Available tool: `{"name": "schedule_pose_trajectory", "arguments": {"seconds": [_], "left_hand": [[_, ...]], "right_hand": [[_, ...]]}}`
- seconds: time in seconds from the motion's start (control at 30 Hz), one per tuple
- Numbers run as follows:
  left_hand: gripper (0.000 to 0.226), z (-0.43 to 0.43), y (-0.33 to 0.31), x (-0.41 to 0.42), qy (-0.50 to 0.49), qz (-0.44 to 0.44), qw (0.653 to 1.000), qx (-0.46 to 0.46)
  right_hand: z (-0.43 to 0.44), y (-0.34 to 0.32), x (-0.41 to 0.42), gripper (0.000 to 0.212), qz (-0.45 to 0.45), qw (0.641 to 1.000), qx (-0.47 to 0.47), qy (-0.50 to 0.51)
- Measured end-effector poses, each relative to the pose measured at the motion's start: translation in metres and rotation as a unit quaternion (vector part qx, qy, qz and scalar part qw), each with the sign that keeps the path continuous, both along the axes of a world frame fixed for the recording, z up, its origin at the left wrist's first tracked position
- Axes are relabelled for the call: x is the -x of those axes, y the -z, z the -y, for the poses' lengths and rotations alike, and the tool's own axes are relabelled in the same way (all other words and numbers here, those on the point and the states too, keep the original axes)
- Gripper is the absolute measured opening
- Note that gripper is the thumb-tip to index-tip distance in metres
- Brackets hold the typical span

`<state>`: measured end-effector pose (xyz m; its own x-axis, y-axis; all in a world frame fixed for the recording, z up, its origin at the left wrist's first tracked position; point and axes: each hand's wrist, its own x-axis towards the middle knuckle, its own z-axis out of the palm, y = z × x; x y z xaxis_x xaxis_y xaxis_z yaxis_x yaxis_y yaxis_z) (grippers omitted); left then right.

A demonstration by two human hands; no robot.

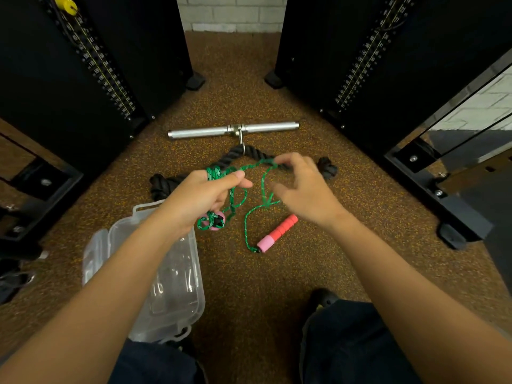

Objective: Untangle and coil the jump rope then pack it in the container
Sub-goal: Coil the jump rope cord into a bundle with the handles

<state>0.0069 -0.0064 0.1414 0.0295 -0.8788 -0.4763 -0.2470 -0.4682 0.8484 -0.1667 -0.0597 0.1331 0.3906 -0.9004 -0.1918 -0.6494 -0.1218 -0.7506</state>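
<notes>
The clear plastic container (200, 300) sits nearest, under the left forearm and behind the fingers. The jump rope (264, 178) trails to its free red-and-pink handle (277, 234) on the floor below the right fingers. The left hand (202, 198) curls round gathered green loops and the other handle. The right hand (304, 189) pinches the strand just past them. It would be best to feed even loops under light tension, clear of the black triceps rope (235, 156) beyond the fingertips.

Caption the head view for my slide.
Left hand holds looped green jump rope, right hand pinches a strand, beside clear container.
</notes>
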Motion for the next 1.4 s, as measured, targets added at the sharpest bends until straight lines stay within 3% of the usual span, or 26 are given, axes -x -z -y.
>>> {"name": "schedule_pose_trajectory", "arguments": {"seconds": [0.07, 0.13, 0.23, 0.33, 0.5, 0.57, 0.7, 0.9, 0.97, 1.07, 1.23, 1.4], "left_hand": [[0.036, -0.001, 0.001, 0.003, 0.017, 0.004, 1.0, -0.002], [0.024, -0.002, 0.001, 0.007, 0.026, -0.007, 1.0, 0.0], [0.03, -0.003, 0.003, 0.009, 0.037, 0.001, 0.999, -0.004], [0.049, -0.003, 0.002, 0.009, 0.041, 0.029, 0.999, 0.005], [0.059, -0.002, -0.002, 0.009, 0.019, 0.014, 0.999, 0.029], [0.063, -0.002, -0.003, 0.006, 0.013, 0.012, 0.999, 0.032], [0.061, -0.002, -0.007, -0.003, -0.018, -0.003, 0.999, 0.032], [0.056, 0.004, -0.002, -0.013, -0.103, -0.041, 0.993, 0.05], [0.048, 0.003, -0.003, -0.011, -0.105, -0.065, 0.992, 0.04], [0.041, 0.001, -0.005, -0.005, -0.093, -0.091, 0.991, 0.024], [0.04, -0.002, -0.004, 0.001, -0.026, -0.183, 0.983, -0.024], [0.036, -0.007, -0.005, 0.004, 0.047, -0.252, 0.966, -0.038]], "right_hand": [[-0.007, -0.006, -0.007, 0.041, 0.03, 0.996, -0.027, -0.081], [-0.015, -0.006, -0.013, 0.042, 0.063, 0.987, -0.058, -0.137], [-0.02, 0.0, -0.015, 0.044, 0.109, 0.98, -0.097, -0.138], [-0.017, 0.004, -0.012, 0.041, 0.082, 0.988, -0.051, -0.124], [-0.015, 0.001, -0.009, 0.015, 0.052, 0.99, -0.019, -0.13], [-0.014, 0.001, -0.007, 0.02, 0.026, 0.99, 0.007, -0.136], [-0.002, 0.0, 0.004, 0.026, -0.017, 0.998, 0.051, -0.039], [0.018, 0.004, 0.025, 0.012, -0.062, 0.978, 0.096, 0.173], [0.019, 0.008, 0.028, 0.026, -0.099, 0.971, 0.093, 0.196], [0.018, 0.008, 0.024, 0.046, -0.088, 0.982, 0.091, 0.14], [0.003, 0.004, 0.002, 0.058, 0.027, 0.995, 0.033, -0.093], [-0.003, 0.009, -0.003, 0.039, 0.01, 0.981, 0.004, -0.194]]}}
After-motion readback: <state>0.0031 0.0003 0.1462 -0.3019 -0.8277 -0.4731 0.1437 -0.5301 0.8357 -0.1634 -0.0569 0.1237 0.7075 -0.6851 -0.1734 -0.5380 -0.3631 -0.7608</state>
